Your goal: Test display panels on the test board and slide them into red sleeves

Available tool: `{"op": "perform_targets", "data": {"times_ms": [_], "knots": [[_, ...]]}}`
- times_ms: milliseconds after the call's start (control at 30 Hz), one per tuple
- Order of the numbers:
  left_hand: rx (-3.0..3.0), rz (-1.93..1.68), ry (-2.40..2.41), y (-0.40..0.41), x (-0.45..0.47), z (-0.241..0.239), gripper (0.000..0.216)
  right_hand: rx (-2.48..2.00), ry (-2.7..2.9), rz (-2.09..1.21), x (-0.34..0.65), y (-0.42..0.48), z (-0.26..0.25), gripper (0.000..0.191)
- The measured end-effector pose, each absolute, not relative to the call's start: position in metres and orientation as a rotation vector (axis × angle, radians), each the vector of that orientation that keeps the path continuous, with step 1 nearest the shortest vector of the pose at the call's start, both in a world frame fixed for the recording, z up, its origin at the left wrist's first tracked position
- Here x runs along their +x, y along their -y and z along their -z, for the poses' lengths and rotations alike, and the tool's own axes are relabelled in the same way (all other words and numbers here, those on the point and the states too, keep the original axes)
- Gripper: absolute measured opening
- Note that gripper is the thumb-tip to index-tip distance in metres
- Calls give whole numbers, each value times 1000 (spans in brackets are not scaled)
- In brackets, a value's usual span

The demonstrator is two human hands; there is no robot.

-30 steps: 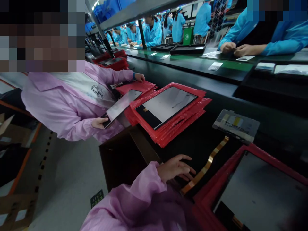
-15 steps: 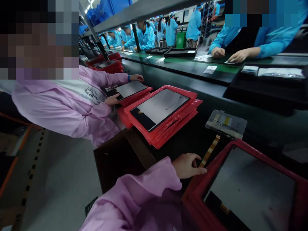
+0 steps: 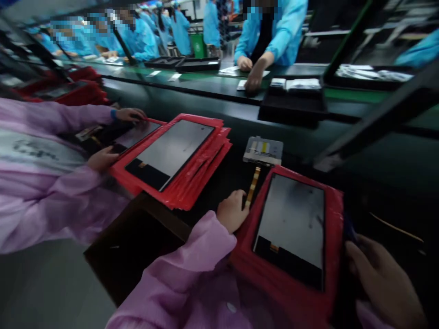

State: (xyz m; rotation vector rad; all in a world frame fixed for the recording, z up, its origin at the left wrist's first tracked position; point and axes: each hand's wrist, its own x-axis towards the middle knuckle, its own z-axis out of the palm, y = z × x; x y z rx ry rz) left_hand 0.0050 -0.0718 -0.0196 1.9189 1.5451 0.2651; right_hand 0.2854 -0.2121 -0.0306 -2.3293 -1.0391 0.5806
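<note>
My left hand (image 3: 233,211) is at the left edge of a red padded sleeve, its fingers closed on the lower end of a gold flex cable strip (image 3: 253,187). A display panel (image 3: 293,219), grey with a black lower band, lies face up on the red sleeve (image 3: 334,205) in front of me. On the right, my right hand (image 3: 384,274) is curled beside the sleeve's edge. A dark bluish thing (image 3: 349,227) shows at its fingertips, too dim to name. Beyond the strip sits a clear plastic box (image 3: 263,151) with a yellow mark.
Left of me, another stack of red sleeves (image 3: 202,169) bears a panel (image 3: 171,151). A co-worker's hands (image 3: 103,159) work beside it. An open brown box (image 3: 137,246) stands below. Across the green conveyor (image 3: 206,77), a person in blue handles small parts near a black tray (image 3: 291,103).
My view has swung right, bringing my right hand into sight. My left fingers look more closed at the strip. The co-worker's panel is now tilted, and the person opposite reaches forward.
</note>
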Motion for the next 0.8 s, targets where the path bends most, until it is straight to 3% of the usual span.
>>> {"op": "perform_targets", "data": {"times_ms": [167, 467, 567, 800], "knots": [[2000, -264, -1553, 60, 7, 25, 36, -2333, 1124, -462, 300, 162, 3, 53], [1822, -250, -1457, 88, -47, 11, 32, -2379, 1307, -27, 303, 133, 25, 46], [1603, -134, -1455, 118, -80, 5, 47, -2222, 1459, 89, 302, 141, 29, 39], [1408, 53, -1541, 164, -106, 30, 65, -2048, 1629, -47, 279, 141, 43, 25]]}}
